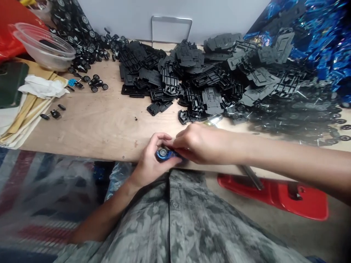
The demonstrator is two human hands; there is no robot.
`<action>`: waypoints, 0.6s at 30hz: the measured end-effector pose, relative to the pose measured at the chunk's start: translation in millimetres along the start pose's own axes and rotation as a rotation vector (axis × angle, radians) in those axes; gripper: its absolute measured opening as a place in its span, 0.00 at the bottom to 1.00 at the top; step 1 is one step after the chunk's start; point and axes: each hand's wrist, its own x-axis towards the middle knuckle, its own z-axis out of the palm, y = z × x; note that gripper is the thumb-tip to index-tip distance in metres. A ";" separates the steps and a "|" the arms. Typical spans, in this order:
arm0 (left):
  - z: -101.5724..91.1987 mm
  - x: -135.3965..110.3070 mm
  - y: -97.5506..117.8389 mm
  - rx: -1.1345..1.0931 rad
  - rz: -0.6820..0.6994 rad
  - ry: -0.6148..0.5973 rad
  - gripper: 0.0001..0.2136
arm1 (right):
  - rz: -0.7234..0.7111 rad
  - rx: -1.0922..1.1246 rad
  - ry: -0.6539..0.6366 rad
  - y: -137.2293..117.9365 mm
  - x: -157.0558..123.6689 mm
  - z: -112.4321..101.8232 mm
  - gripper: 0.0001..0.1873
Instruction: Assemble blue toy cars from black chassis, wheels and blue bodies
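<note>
My left hand (150,160) is closed around a small blue toy car (164,153) at the front edge of the wooden table (109,124); one wheel of the car shows. My right hand (200,144) comes in from the right and its fingers pinch at the same car, covering most of it. Both hands touch each other over the car. Just behind my right hand lies a screwdriver (215,119) with a clear handle.
A big heap of black plastic chassis plates (197,76) fills the table's back. Wheel axles (82,40) pile at the back left beside a clear bowl (44,45). Shiny blue car bodies (320,36) heap at the right. A red stool (276,195) stands below.
</note>
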 end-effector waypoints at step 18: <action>-0.3 -1.0 2.9 0.047 -0.012 -0.001 0.14 | 0.105 0.480 0.165 19.9 -31.2 17.3 0.17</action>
